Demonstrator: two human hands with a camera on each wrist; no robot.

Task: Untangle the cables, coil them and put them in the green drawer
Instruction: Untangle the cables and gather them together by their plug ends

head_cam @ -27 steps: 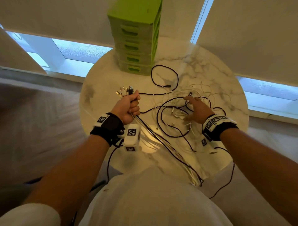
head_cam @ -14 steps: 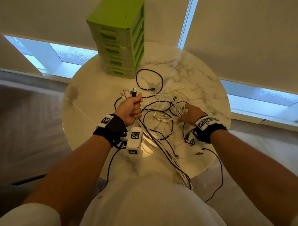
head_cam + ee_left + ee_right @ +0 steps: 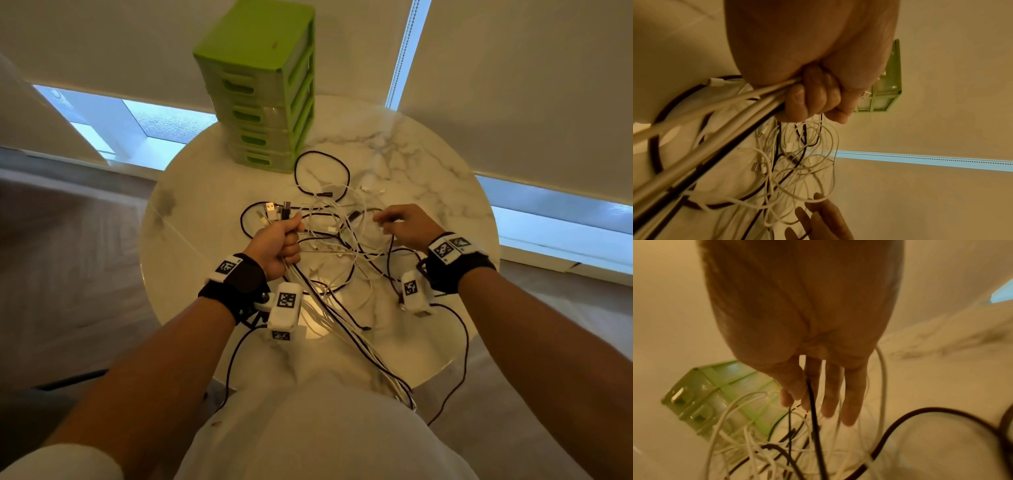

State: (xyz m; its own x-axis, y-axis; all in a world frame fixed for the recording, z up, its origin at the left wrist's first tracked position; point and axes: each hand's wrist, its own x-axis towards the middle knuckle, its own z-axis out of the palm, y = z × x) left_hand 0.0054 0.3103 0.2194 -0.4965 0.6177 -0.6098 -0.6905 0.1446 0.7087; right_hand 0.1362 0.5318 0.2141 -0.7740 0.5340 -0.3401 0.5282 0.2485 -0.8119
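My left hand [image 3: 277, 245] is fisted round a bundle of cable ends [image 3: 276, 211], plugs poking up. Right hand [image 3: 406, 224] pinches a black cable [image 3: 813, 405] w/ thumb & forefinger, other fingers straight. Tangle [image 3: 337, 240] on marble table [image 3: 428, 178], near green drawer unit [image 3: 260, 85].

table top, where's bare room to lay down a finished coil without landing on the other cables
Bare marble shows on the table along its left rim, left of the left hand and the green drawer unit. Another bare patch lies at the far right, beyond the right hand. The middle, between the hands, is crowded with tangled cables, and a bundle trails over the near edge.
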